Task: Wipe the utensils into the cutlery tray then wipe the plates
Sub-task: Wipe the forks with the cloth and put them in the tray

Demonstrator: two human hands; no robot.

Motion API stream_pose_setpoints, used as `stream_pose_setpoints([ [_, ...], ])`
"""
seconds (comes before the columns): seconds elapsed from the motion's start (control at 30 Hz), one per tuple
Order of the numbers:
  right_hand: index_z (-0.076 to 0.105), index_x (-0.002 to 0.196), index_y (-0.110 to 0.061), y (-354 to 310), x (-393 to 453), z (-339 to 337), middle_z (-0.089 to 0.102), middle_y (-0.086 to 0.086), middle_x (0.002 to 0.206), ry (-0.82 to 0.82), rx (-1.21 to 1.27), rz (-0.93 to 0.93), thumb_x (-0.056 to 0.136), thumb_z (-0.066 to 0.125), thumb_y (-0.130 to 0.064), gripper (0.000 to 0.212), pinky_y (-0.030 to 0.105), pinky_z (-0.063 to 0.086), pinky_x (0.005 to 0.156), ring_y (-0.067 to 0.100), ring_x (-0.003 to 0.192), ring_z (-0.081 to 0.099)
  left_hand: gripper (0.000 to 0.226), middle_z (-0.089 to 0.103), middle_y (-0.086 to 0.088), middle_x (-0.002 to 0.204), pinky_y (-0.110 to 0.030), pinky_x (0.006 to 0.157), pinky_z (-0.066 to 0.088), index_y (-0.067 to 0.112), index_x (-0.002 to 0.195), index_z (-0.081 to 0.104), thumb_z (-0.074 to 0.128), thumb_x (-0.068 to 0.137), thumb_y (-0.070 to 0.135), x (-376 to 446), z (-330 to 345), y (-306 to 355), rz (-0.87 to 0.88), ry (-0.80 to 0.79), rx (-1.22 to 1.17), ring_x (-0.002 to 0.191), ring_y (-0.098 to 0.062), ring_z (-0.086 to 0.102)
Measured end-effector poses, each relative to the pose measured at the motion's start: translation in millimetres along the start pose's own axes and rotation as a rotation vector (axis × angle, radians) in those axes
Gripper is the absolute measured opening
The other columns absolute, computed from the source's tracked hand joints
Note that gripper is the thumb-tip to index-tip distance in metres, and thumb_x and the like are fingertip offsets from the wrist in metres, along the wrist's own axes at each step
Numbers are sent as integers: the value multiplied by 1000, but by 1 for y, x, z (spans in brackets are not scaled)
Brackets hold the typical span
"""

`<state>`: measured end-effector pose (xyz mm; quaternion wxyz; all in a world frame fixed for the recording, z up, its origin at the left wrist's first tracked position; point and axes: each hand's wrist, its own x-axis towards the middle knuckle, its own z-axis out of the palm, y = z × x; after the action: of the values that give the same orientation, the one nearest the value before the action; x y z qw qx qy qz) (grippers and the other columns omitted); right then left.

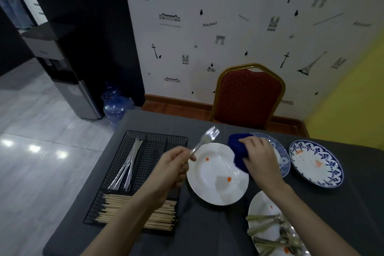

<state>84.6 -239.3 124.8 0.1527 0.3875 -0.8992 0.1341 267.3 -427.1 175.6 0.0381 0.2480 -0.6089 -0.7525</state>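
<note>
Dark table [207,226]: left hand [173,165] pinched fork [204,140], tines angled toward cloth [239,151] gripped in right hand [258,157], tray [145,147] leftward.

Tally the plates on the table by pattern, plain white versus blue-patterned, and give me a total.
Plain white plates: 2, the centre plate and the cutlery plate
Blue-patterned plates: 2, one behind the right hand and one at far right
Total: 4

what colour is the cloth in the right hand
Dark blue cloth, gripped by the right hand; head view.
</note>
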Motion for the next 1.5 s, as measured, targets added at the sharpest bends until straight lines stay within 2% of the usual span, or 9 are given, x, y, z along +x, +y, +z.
stream_pose_setpoints([
  [0.1,59,114,-11,9,2,-4,61,6,108,35,243,249,77,65,-2,39,39,41,85,26,98,51,33,31,8,52,-18,40,22,6,90,69,44,101,24,9,-13,14,67,99,158,43,-5,28],
  [0.27,57,115,-17,-17,8,-21,57,-5,103,190,458,303,87,60,-9,30,33,40,82,17,96,51,24,41,2,57,-25,44,23,15,79,69,51,94,18,14,-7,-2,-11,129,349,46,-11,33],
  [0.47,57,123,-10,-57,0,-24,59,1,122,109,272,-137,68,72,1,58,27,36,95,20,108,48,19,59,4,61,-21,48,36,9,85,65,51,95,13,14,30,3,69,103,397,51,-9,45],
  [0.67,60,120,-9,-53,2,-26,63,3,120,129,180,-228,68,76,-5,54,37,46,85,25,102,52,19,59,2,62,-18,45,35,7,87,64,49,97,12,5,28,8,88,75,430,48,-7,43],
  [0.73,61,119,-9,-59,0,-25,64,3,119,121,121,-351,71,72,-10,49,38,47,84,26,101,54,20,56,-1,62,-20,44,33,2,88,64,47,97,9,5,28,10,71,66,381,46,-8,41],
  [0.87,63,113,-10,-50,18,-39,65,2,110,199,217,-186,64,77,-1,53,37,47,76,23,94,52,23,51,-1,60,-20,41,27,-6,92,62,43,98,5,0,28,16,59,43,156,44,-9,36],
  [1.0,65,114,-10,-60,14,-37,64,2,117,211,80,-388,73,69,-7,41,38,46,76,26,101,52,23,50,-2,61,-19,41,27,-3,90,62,43,99,5,4,26,21,39,-4,109,45,-8,36],
  [1.27,66,111,-11,-55,11,-25,63,5,118,230,44,-409,80,64,-10,31,40,45,78,29,103,50,21,49,-2,61,-15,36,24,-6,96,60,42,99,4,6,25,18,-49,-63,-61,42,-7,30],
  [1.5,65,109,-12,-26,13,-10,66,5,107,83,46,-117,65,75,0,46,41,48,80,28,98,55,24,43,0,59,-19,34,28,-8,101,62,46,99,9,6,15,-5,-123,-33,-113,41,-8,31],
])
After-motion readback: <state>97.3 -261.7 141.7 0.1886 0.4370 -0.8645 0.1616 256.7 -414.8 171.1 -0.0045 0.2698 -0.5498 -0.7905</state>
